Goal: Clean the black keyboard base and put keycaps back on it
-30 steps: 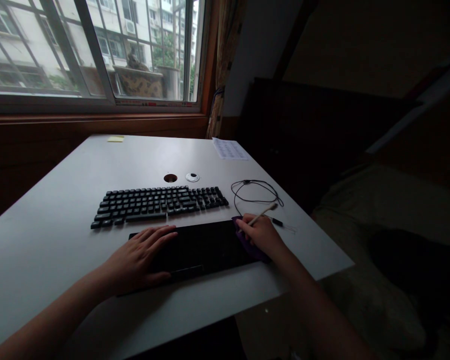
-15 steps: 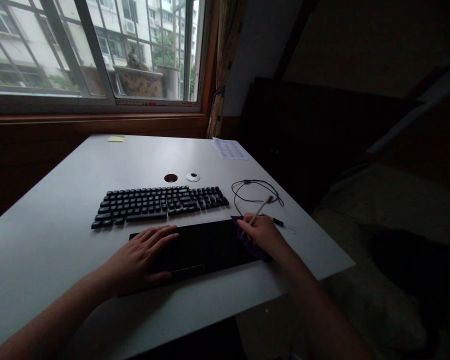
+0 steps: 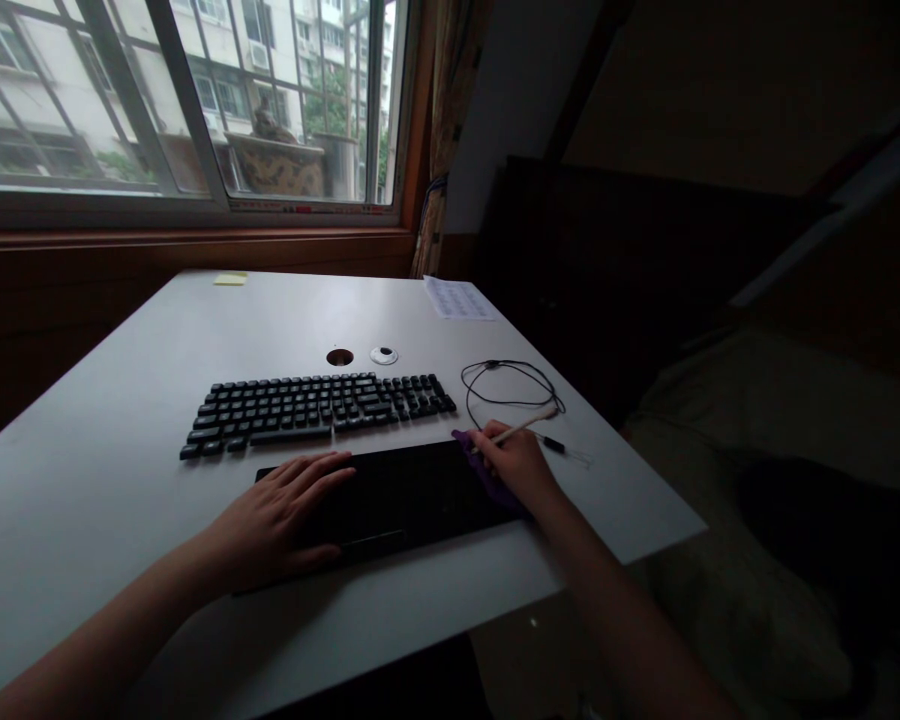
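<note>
The black slab (image 3: 412,490), seemingly a keyboard base, lies flat near the front edge of the desk (image 3: 120,420). The left hand (image 3: 277,515) is spread over its left end, fingers unclosed, pressing rather than gripping. At the right end, the right hand (image 3: 514,465) pinches a pale stick (image 3: 521,426), perhaps a brush, its upper end slanting away to the right. A purple cloth (image 3: 504,494) lies beneath that hand, over the slab's end; whether the fingers also pinch it, I cannot tell.

If the left palm eases off, a push from the right could slide or turn the slab. A jolt toward the window could then scatter the black keycaps (image 3: 292,410), which appear to stand loose just behind it. The right hand could also snag the looped cable (image 3: 495,362) or nudge the black-handled wire tool (image 3: 553,443), 2 things close by.
</note>
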`<move>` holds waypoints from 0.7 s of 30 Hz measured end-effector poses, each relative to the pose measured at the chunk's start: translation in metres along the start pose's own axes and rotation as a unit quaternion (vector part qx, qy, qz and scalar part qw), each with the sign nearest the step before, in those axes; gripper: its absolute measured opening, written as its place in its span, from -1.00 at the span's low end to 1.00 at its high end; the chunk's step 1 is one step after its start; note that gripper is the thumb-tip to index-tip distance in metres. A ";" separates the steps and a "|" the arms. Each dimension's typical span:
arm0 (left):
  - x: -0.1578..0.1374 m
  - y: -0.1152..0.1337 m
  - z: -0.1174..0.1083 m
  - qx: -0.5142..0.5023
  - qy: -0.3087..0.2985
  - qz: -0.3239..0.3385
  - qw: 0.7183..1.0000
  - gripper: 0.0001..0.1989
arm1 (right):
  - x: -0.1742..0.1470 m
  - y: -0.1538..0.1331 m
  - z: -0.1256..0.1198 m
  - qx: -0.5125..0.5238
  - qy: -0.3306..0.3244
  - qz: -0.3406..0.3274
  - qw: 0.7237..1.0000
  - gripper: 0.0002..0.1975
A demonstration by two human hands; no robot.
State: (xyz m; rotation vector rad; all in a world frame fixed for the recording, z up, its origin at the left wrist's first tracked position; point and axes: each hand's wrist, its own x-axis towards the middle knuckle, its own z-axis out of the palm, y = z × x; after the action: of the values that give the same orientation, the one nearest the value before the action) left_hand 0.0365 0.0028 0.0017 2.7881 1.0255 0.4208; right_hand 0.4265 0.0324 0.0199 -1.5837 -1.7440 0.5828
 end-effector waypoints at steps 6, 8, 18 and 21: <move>0.001 0.001 -0.002 -0.004 -0.003 0.003 1.000 -0.19 | 0.003 -0.002 -0.002 0.014 -0.027 0.010 0.999 -0.65; 0.001 0.001 -0.002 -0.006 0.002 0.005 1.000 -0.19 | 0.005 -0.005 -0.002 0.016 -0.039 0.014 0.999 -0.64; 0.000 0.001 -0.001 -0.006 0.002 0.004 1.000 -0.19 | 0.006 -0.019 0.002 0.001 -0.114 -0.012 0.993 -0.64; 0.000 0.001 -0.001 0.002 0.000 0.004 1.000 -0.19 | 0.004 -0.016 0.004 0.001 -0.107 0.003 0.994 -0.63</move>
State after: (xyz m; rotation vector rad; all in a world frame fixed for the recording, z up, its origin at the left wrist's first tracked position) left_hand 0.0368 0.0022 0.0031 2.7974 1.0156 0.4211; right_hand 0.4132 0.0341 0.0300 -1.5731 -1.8929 0.7813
